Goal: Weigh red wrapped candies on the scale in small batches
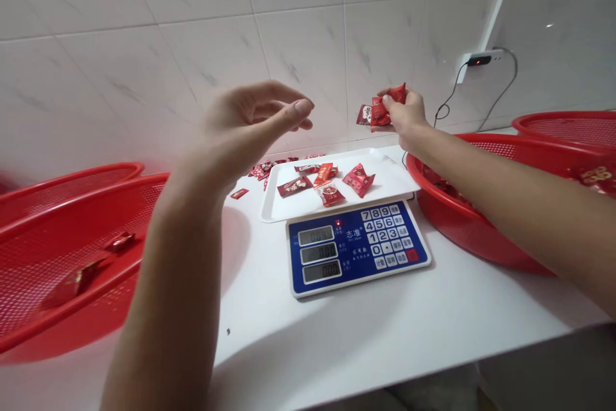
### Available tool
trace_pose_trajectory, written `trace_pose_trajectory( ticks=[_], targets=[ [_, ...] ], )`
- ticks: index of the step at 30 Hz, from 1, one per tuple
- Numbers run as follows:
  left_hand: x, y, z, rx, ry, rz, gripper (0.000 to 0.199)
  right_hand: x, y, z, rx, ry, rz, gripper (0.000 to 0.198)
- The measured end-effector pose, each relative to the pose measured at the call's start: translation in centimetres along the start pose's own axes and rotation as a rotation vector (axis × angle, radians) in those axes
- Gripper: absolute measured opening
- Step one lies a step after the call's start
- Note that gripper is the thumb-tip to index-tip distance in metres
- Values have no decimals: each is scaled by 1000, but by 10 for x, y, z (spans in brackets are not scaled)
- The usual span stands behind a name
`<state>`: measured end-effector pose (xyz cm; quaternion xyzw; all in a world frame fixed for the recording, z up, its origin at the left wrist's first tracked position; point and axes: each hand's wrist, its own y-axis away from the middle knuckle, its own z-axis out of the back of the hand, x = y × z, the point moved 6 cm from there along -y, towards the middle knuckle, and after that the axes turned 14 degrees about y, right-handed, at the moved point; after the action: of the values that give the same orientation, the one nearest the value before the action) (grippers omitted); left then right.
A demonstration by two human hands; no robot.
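Observation:
My right hand (407,113), at the upper right, is closed around several red candy packets (381,109), with a darker red one poking out at its left side. My left hand (269,109) hovers left of the scale's tray, thumb and fingertips brought together in a loose curl; no packet shows in it. Below and between the hands, a white tray (283,209) on top of a blue-faced digital scale (359,247) carries several red wrapped candies (330,193). The scale's displays are lit too faintly to read surely.
Red plastic baskets (158,190) stand at the left, with a few packets inside. More red baskets (474,238) at the right hold candies. Loose packets (262,169) lie behind the tray. A power strip (481,61) with cables is on the tiled wall.

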<state>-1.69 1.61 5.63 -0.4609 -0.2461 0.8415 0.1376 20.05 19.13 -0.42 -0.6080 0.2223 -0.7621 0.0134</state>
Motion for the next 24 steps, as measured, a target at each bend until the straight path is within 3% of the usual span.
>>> trace_pose_trajectory(
  ticks=[15,17,22,24],
  targets=[
    [5,-4,-5,78,12,-22,23,8,17,-7,53,27,-27,15],
    [5,-4,-7,89,23,-16,24,9,20,-11,146,25,-45,16],
    [6,-4,-7,99,18,2,26,4,37,-32,697,128,-120,17],
    [6,-5,-5,87,14,-6,25,4,41,-33,793,162,-118,17]
  ],
)
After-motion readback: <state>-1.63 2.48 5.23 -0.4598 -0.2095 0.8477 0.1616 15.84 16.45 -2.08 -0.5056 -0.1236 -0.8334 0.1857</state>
